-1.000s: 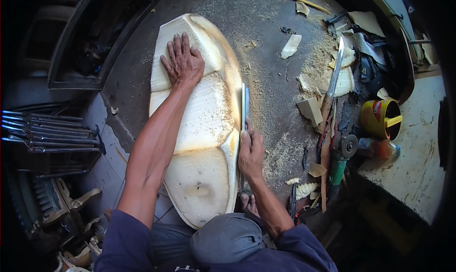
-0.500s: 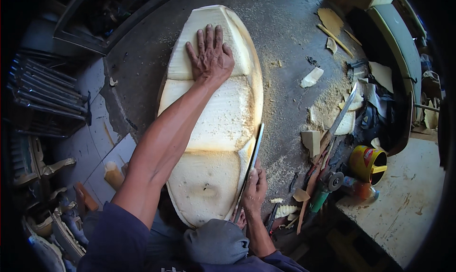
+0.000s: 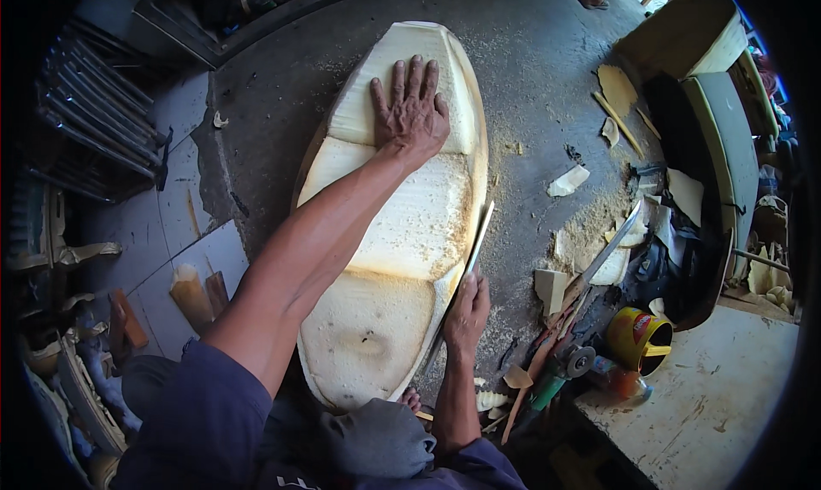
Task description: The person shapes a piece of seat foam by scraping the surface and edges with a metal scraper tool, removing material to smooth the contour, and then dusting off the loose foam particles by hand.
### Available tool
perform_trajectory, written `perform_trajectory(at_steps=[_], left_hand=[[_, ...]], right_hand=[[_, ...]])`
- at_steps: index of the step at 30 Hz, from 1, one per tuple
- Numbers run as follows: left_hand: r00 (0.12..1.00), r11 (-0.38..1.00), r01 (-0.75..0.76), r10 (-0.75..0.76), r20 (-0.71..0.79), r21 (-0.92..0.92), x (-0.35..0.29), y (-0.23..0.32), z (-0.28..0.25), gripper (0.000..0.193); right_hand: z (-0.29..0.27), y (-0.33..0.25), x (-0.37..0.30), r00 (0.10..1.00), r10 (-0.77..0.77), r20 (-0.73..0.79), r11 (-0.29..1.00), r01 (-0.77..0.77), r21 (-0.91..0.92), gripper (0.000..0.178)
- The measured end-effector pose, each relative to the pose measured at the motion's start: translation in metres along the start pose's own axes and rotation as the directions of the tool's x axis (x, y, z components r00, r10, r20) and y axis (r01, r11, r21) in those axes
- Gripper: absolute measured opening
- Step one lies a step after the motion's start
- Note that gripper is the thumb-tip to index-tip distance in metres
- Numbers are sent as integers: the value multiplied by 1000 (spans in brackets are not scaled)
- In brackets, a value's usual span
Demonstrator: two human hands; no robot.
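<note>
A long cream foam seat pad (image 3: 368,327), shaped like a motorcycle seat, lies lengthwise in front of me with crumbs over its surface. My left hand (image 3: 412,118) presses flat on its far section, fingers spread. Along the pad's right edge, my right hand (image 3: 467,310) is closed around a long, thin blade (image 3: 482,238). The blade's tip points away from me, and its length runs close beside the foam. Part of the blade is hidden by my fingers; whether it touches the foam is hard to tell.
Foam dust covers the dark floor (image 3: 530,88). To the right lie scraps, a long knife (image 3: 611,238), a green angle grinder (image 3: 560,374) and a yellow can (image 3: 637,338) beside a worn board (image 3: 693,404). Metal frames (image 3: 98,105) stand left. Another person's foot (image 3: 592,0) shows far right.
My right hand and the blade have slid forward, away from me, along the foam's right edge. The left hand stays put on the foam. The whole view has shifted slightly.
</note>
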State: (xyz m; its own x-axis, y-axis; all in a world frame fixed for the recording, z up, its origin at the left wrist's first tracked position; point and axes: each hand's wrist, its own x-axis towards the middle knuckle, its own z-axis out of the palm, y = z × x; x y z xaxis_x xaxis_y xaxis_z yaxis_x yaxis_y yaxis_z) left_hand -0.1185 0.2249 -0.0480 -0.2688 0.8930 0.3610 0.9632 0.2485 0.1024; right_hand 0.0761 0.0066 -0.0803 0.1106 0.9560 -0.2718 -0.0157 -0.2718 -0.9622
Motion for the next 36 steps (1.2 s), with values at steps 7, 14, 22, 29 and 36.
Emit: perform_trajectory(at_steps=[7, 14, 22, 29, 36], left_hand=[[1000, 1000, 20, -20, -4, 4, -2, -5, 0, 63], [1000, 1000, 0, 0, -3, 2, 9, 14, 5, 62], [995, 997, 22, -29, 98, 75, 9, 4, 2, 63], [991, 986, 28, -48, 121, 165, 18, -7, 0, 62], [983, 993, 41, -59, 175, 109, 12, 12, -2, 62]], right_hand=[[-21, 4, -82, 996, -45, 79, 985, 58, -162, 37], [-18, -19, 63, 996, 24, 84, 966, -2, -257, 43], [-27, 16, -53, 992, -87, 93, 988, 98, -122, 49], [-15, -7, 0, 991, -10, 132, 996, 21, -86, 47], [-31, 7, -5, 990, -70, 123, 994, 80, -77, 50]])
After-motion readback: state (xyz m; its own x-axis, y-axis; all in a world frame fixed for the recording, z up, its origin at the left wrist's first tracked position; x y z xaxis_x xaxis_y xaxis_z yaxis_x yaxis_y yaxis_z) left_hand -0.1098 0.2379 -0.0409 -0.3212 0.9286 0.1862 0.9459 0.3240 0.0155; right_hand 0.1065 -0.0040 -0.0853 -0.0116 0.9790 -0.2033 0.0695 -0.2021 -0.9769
